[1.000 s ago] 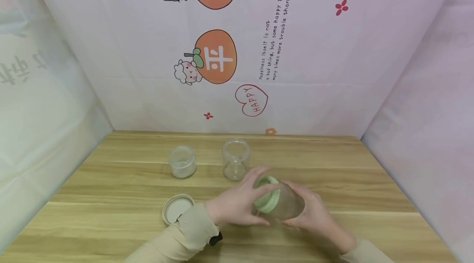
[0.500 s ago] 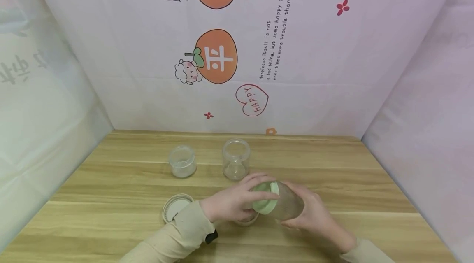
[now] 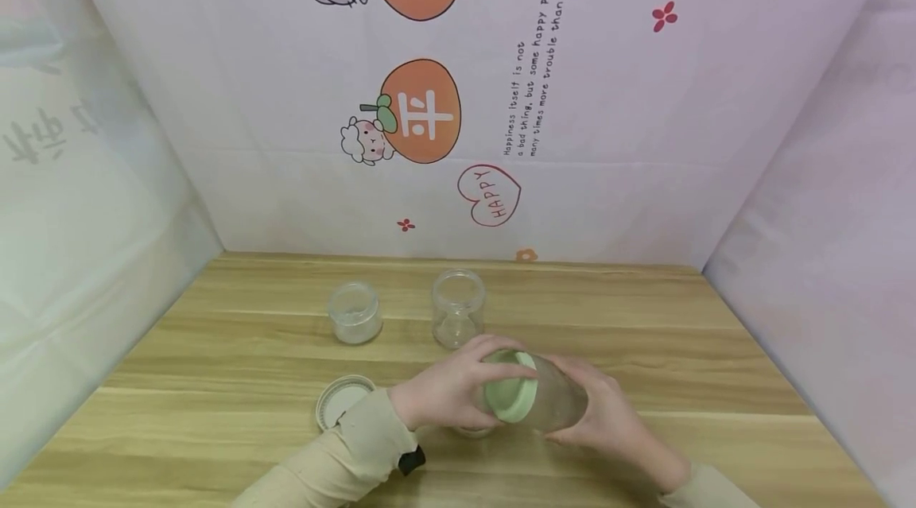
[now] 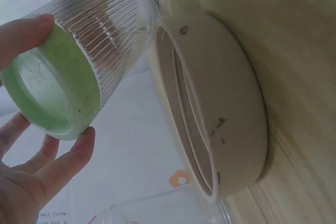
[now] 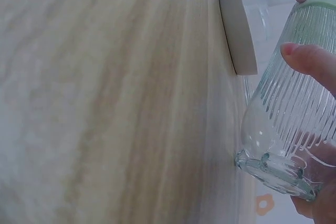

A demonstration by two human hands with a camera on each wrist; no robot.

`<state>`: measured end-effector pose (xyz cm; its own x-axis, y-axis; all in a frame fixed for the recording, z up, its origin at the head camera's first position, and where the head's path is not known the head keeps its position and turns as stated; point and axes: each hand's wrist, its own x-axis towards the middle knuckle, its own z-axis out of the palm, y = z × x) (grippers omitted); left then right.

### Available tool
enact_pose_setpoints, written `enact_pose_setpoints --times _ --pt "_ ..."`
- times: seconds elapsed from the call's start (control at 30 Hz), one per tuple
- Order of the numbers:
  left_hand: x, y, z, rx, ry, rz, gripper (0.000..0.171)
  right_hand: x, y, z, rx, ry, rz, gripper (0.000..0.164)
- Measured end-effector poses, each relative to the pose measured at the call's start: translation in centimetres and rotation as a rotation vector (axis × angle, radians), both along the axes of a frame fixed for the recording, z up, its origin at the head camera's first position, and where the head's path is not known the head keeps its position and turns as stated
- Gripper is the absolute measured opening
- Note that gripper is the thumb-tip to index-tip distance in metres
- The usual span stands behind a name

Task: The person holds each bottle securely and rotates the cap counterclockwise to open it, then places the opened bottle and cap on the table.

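Note:
Both hands hold a ribbed clear glass jar (image 3: pixel 558 397) with a pale green lid (image 3: pixel 517 390), tilted over and raised off the table. My left hand (image 3: pixel 454 387) grips the lid, fingers and thumb spread round its edge in the left wrist view. The right hand (image 3: pixel 608 416) grips the glass body near its base, the thumb lying along the ribs in the right wrist view. Close by the jar, a beige round lid (image 4: pixel 231 103) lies on the table, mostly covered by the left hand in the head view.
A short clear jar (image 3: pixel 355 314) and a taller clear jar (image 3: pixel 458 309) stand towards the back of the wooden table (image 3: pixel 644 333). Another round lid (image 3: pixel 343 405) lies by the left sleeve (image 3: pixel 365 444). Printed white cloth (image 3: pixel 594 198) walls the back and sides.
The left hand has shifted slightly and its grip on the green lid has changed. More of the lid's top now faces left. The beige lid's edge has come into sight beneath that hand.

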<state>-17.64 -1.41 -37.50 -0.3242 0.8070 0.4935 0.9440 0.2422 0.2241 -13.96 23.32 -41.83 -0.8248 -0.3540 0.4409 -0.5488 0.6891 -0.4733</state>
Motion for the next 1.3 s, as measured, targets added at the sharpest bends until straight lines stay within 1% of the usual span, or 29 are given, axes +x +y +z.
enact_pose_setpoints --times 0.1,0.17,0.33,0.43,0.57,0.67,0.87,1.07,1.17,1.3 --pt "0.2 0.1 -0.1 0.028 -0.045 0.018 0.069 0.0 0.0 0.0 0.013 0.005 -0.013 0.096" --pt "0.2 0.2 -0.1 0.042 -0.088 0.034 0.071 0.0 0.0 0.0 0.016 0.01 -0.017 0.096" --pt "0.3 0.4 -0.1 0.039 -0.183 0.078 0.077 0.0 0.1 -0.1 0.018 0.025 -0.01 0.099" --pt "0.3 0.5 0.0 0.037 -0.282 0.081 0.077 0.1 0.2 -0.1 0.021 0.027 0.002 0.1" --pt "0.5 0.5 0.3 0.034 -0.435 0.101 0.076 0.1 0.2 -0.1 0.032 0.031 0.002 0.099" --pt "0.7 0.6 0.4 0.045 -0.504 0.135 0.076 0.1 0.2 -0.1 0.036 0.028 -0.004 0.098" --pt "1.3 0.7 0.2 0.072 -0.565 0.223 0.075 0.1 0.1 0.0 0.042 0.023 -0.011 0.098" --pt "1.5 0.8 0.1 0.08 -0.573 0.272 0.076 0.1 0.1 -0.2 0.04 0.028 -0.001 0.097" --pt "1.5 0.8 0.1 0.079 -0.587 0.297 0.076 0.1 0.2 -0.2 0.025 0.01 0.013 0.096" --pt "1.4 0.9 0.1 0.06 -0.61 0.346 0.075 0.0 0.2 -0.2 0.005 -0.013 0.014 0.095"
